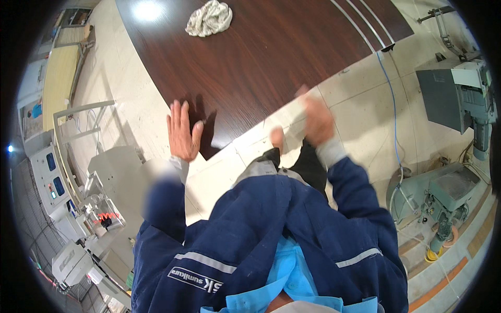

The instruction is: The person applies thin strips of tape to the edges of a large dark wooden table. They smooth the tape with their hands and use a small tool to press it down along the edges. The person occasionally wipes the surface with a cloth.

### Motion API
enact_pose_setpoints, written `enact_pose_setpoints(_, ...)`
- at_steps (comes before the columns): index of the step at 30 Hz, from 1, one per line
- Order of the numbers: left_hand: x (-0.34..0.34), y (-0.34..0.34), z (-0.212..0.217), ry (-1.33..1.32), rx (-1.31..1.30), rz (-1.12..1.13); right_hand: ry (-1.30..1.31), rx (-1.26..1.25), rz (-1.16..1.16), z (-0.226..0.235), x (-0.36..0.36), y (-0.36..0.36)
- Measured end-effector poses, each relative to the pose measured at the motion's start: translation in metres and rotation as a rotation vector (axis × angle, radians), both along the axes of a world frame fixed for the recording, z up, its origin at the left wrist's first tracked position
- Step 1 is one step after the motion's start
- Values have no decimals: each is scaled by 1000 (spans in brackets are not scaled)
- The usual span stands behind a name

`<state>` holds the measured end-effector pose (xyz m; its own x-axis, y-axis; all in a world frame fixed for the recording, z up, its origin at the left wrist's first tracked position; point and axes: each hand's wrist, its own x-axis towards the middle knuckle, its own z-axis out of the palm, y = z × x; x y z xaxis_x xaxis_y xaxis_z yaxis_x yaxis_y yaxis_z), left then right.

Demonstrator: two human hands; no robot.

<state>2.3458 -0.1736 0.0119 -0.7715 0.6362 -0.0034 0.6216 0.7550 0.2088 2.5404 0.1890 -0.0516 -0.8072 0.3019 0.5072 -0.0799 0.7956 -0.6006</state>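
Far left, a grey control box (49, 180) is standing. Your left hand (182, 136) is holding nothing, fingers extending, overlapping the left edge of the dark wood-grain panel (250, 68) lying before you; contact unclear. A crumpled off-white cloth (209, 19) is resting on the panel's far part. Your right hand (317, 119) is blurring at the near edge; can't tell if it's gripping. Three silver strips (357, 25) are crossing the panel's right end.

Dark brown wood-grain panel (250, 68), off-white cloth (209, 19), grey-striped navy jacket (235, 208); light-blue shirt (293, 266)
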Motion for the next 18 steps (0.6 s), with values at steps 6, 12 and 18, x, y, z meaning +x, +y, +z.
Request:
enact_pose_setpoints(6,-193,176,-6,137,496,-13,-451,-675,-191,-13,96,-61)
enact_pose_setpoints(12,-119,299,-37,282,-66,-232,-328,-956,-909,-30,200,25)
enact_pose_setpoints(18,62,324,-26,24,56,-511,-262,-1052,-1157,-56,243,69)
